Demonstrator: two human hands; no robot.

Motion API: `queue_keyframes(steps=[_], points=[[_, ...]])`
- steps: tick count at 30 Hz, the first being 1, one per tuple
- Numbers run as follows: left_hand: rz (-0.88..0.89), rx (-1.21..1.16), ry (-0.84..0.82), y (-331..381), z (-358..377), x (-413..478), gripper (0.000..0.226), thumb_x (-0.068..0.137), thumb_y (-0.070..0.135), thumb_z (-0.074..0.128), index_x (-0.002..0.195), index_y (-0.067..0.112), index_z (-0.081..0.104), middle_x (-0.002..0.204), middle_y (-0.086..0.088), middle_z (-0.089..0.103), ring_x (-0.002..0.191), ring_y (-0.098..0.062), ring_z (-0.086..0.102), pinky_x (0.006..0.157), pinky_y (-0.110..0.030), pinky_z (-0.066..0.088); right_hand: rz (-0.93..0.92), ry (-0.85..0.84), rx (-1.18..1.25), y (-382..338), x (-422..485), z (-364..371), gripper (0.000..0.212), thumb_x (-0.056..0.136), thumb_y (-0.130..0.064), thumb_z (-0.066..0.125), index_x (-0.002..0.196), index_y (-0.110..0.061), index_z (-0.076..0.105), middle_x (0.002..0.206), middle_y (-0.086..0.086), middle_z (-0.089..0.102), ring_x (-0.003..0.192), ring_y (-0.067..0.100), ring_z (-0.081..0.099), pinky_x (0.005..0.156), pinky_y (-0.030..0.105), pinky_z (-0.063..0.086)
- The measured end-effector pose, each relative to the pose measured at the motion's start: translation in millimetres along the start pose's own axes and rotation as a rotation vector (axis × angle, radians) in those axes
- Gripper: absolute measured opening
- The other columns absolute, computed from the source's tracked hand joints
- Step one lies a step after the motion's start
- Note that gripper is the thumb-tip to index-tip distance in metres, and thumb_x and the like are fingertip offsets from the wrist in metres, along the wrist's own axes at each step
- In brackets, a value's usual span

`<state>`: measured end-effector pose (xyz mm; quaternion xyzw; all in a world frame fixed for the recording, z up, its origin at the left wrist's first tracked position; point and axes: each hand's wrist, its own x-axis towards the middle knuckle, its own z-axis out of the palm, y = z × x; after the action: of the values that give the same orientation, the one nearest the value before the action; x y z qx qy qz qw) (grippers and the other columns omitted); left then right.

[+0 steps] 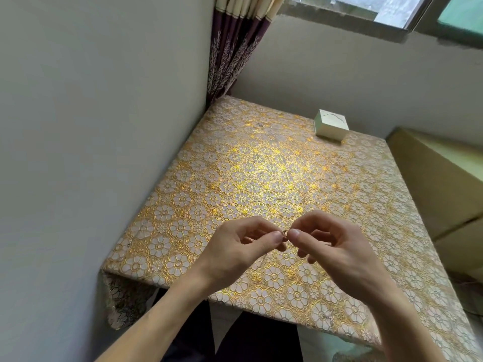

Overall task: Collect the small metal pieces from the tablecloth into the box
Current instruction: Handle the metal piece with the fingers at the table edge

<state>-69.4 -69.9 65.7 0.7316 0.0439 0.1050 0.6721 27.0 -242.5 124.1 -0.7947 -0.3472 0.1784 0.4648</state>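
The left hand (pixel 236 248) and the right hand (pixel 334 246) are meeting above the tablecloth (pixel 235 178), on the person's side of the box (pixel 331 124) and well apart from it. Both forearms are reaching in from the near edge with the backs of the hands turned up. Thumb and forefinger of each hand are pinching the same small metal piece (pixel 285 233), which is looking ring-shaped, from opposite sides. The other fingers are curling loosely under the palms. The piece is being held up off the cloth, between the two thumb tips.

The box is sitting on the far part of the cloth, pale and square, with its lid closed and hiding whatever is inside. Its top is showing only a thin curved line, too small to read as writing.

Left of the box a dark patterned curtain (pixel 232 48) is hanging in the corner. Right of the box a large cardboard carton (pixel 431 178) is standing beside the table.
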Motion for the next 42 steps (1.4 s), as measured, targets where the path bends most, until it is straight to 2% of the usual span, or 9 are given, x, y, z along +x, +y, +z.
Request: queue_keyframes(steps=[2,5,11,17,22,30,35,39,42], points=[[-0.034,-0.079,-0.047,0,-1,1,0.015,0.096,0.022,0.065,0.096,0.01,0.074,0.086,-0.006,0.076,0.089,-0.023,0.073,0.091,-0.044,0.056,-0.004,-0.035,-0.053,0,1,0,0.005,0.086,-0.036,0.073,0.083,-0.034,0.07,0.082,-0.001,0.072,0.07,0.014,0.069,0.063,0.03,0.054],[-0.04,-0.029,-0.072,-1,-1,1,0.017,0.1,0.017,0.06,0.094,0.008,0.073,0.084,-0.006,0.075,0.084,-0.021,0.073,0.085,-0.037,0.058,0.019,-0.108,-0.124,-2,0,0,0.016,0.085,-0.043,0.068,0.081,-0.028,0.069,0.081,-0.004,0.072,0.072,0.012,0.068,0.063,0.028,0.055],[-0.076,0.007,-0.051,-6,2,2,0.019,0.1,0.028,0.061,0.099,0.012,0.071,0.072,-0.001,0.069,0.072,-0.017,0.067,0.075,-0.036,0.055,0.061,-0.059,-0.21,0,5,0,0.015,0.089,-0.036,0.068,0.078,-0.026,0.067,0.075,-0.001,0.07,0.07,0.019,0.067,0.062,0.045,0.057],[-0.052,0.079,0.018,-8,-2,1,0.021,0.097,0.041,0.06,0.095,0.023,0.07,0.07,0.005,0.067,0.068,-0.014,0.066,0.069,-0.033,0.056,0.077,-0.037,-0.143,1,8,10,0.013,0.09,-0.038,0.071,0.086,-0.026,0.071,0.077,-0.001,0.071,0.064,0.02,0.071,0.054,0.047,0.059],[-0.084,0.082,-0.032,-9,-12,-1,0.026,0.092,0.046,0.062,0.094,0.022,0.072,0.068,0.009,0.064,0.067,-0.009,0.063,0.066,-0.026,0.052,0.056,-0.092,-0.187,-2,12,10,0.017,0.09,-0.039,0.068,0.084,-0.023,0.069,0.075,-0.002,0.071,0.065,0.015,0.071,0.054,0.036,0.06],[-0.238,-0.317,0.059,-27,-26,-26,0.025,0.089,0.028,0.063,0.093,0.004,0.069,0.069,-0.004,0.062,0.063,-0.021,0.062,0.069,-0.029,0.055,0.094,0.123,0.079,9,29,-2,0.013,0.096,-0.013,0.062,0.086,-0.004,0.063,0.071,0.007,0.061,0.054,0.011,0.063,0.047,0.025,0.053],[-0.358,-0.243,0.024,-44,-42,-50,0.024,0.091,0.026,0.062,0.092,0.004,0.071,0.066,-0.004,0.061,0.064,-0.017,0.059,0.072,-0.027,0.054,0.175,0.205,0.227,26,29,-3,0.012,0.098,-0.011,0.058,0.089,-0.005,0.061,0.074,0.007,0.056,0.053,0.01,0.058,0.044,0.021,0.048],[-0.417,-0.186,0.038,-46,-58,-60,0.023,0.091,0.023,0.061,0.09,0.002,0.071,0.067,-0.003,0.06,0.063,-0.014,0.057,0.065,-0.022,0.053,0.218,0.232,0.265,40,28,1,0.011,0.098,-0.012,0.06,0.089,-0.005,0.063,0.077,0.006,0.056,0.052,0.008,0.056,0.043,0.021,0.048],[-0.411,-0.096,0.049,-43,-72,-60,0.021,0.088,0.029,0.064,0.086,0.013,0.078,0.07,-0.001,0.062,0.066,-0.014,0.06,0.066,-0.021,0.053,0.242,0.259,0.278,50,27,7,0.013,0.097,-0.013,0.062,0.089,-0.003,0.064,0.077,0.009,0.055,0.051,0.01,0.055,0.041,0.022,0.047]])
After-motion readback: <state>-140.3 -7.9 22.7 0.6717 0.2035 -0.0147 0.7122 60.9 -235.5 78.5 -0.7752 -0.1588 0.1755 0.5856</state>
